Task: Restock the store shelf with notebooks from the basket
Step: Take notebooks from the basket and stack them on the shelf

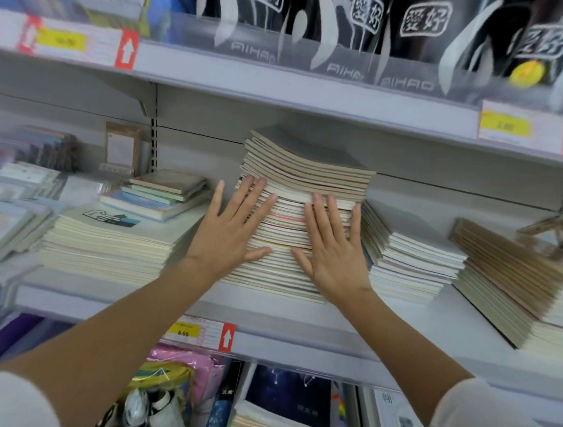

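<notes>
While I face the shelf (301, 315), my left hand (230, 233) and right hand (333, 248) press flat, fingers spread wide and straight, against the front edges of the tall stack of notebooks (301, 188) standing on the middle shelf. A lower cream pile (109, 243) lies just left, and another pile (411, 256) touches its right side.

Tall notebook stack (302, 195) nearly fills shelf gap; neighbouring stacks (408, 256) crowd.
</notes>
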